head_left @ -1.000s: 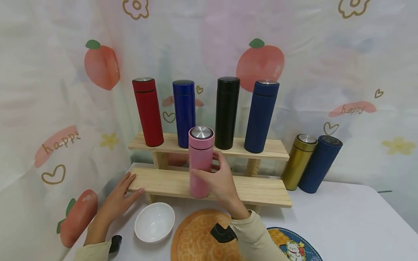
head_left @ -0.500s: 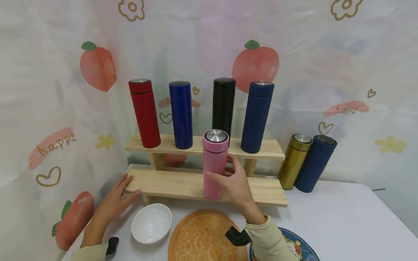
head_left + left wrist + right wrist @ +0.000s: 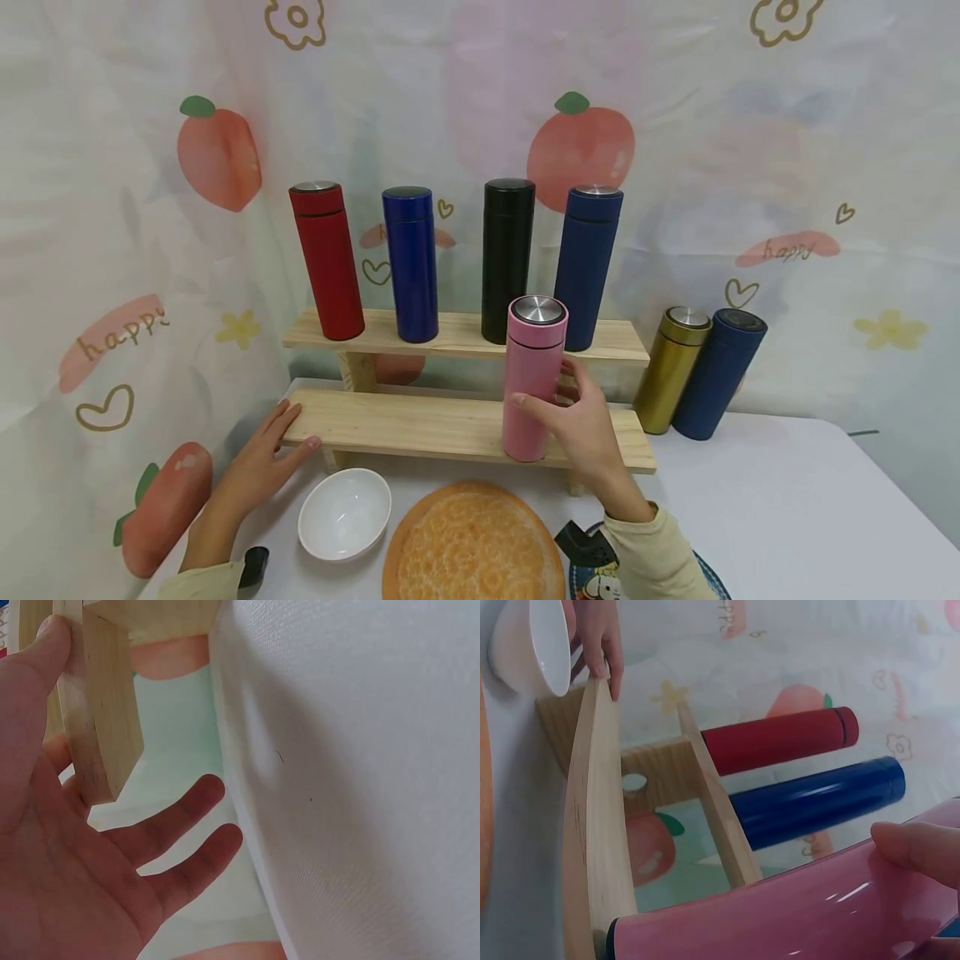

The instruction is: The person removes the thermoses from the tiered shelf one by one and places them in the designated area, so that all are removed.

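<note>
A pink thermos (image 3: 531,383) with a steel-topped lid stands upright at the front of the lower shelf. My right hand (image 3: 588,429) grips it from the right, thumb in front and fingers round behind. The thermos's lower end is near the board in the right wrist view, where only part of the thumb (image 3: 919,851) shows. At the left end of the two-tier wooden display stand (image 3: 390,421), my left hand (image 3: 258,462) holds the lower board's corner between thumb and first fingers. Its other two fingers (image 3: 199,862) extend loosely past the board's end.
Red (image 3: 327,262), bright blue (image 3: 411,267), black (image 3: 507,258) and navy (image 3: 588,262) thermoses stand on the upper shelf. Gold (image 3: 672,371) and second navy (image 3: 720,375) ones stand right. In front are a white bowl (image 3: 345,515), a round bread-patterned mat (image 3: 472,550) and a blue mat (image 3: 600,582).
My right hand has moved the pink thermos rightward along the lower shelf, from about its middle to its right part. The left hand has stayed at the shelf's left end.
</note>
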Motion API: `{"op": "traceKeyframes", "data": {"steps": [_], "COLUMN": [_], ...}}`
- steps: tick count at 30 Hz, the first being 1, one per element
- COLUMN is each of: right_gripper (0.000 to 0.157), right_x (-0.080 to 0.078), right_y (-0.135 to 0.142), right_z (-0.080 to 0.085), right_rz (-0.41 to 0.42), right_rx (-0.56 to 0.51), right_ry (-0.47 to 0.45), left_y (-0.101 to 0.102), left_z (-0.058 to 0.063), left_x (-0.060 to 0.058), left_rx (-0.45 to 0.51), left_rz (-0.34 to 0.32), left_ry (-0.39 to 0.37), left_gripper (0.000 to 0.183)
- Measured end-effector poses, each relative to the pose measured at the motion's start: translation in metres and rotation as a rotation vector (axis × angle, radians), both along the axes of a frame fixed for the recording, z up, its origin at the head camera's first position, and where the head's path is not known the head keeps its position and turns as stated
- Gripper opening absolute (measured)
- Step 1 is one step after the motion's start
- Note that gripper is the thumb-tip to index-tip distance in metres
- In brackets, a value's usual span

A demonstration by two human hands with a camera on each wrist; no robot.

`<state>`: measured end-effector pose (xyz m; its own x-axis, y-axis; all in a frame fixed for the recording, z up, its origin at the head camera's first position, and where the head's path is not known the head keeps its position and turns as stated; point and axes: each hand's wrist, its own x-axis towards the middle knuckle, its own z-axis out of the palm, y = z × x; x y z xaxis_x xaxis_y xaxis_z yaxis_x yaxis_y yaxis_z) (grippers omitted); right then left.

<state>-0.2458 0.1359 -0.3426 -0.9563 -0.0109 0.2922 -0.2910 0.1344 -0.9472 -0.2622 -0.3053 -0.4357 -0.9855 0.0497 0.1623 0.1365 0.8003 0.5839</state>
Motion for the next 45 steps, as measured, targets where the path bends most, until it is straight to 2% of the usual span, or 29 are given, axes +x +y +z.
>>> {"op": "traceKeyframes", "data": {"steps": [9,26,31,40,45], "right_gripper": [0.076,0.077,0.08,0.077,0.08], "right_x": [0.001,0.002,0.003,0.007,0.009], "right_y": [0.031,0.072,0.086,0.113,0.129], "right_z": [0.0,0.007,0.008,0.008,0.006], "right_rz": [-0.049,-0.125,-0.164,-0.22,-0.266], "right_rx": [0.069,0.093,0.137,0.14,0.173], "right_ry": [-0.006,0.005,-0.003,0.041,0.02], "left_y": [0.0,0.0,0.001,0.001,0.0], "left_z": [0.0,0.001,0.002,0.0,-0.001], "left_x": [0.003,0.002,0.003,0.002,0.001], "left_rx": [0.012,0.02,0.018,0.016,0.011], "left_rz": [-0.006,-0.013,-0.013,-0.023,-0.018], "left_ry": [0.009,-0.004,-0.003,0.034,0.029], "left_gripper": [0.086,0.086,0.086,0.083,0.084]}}
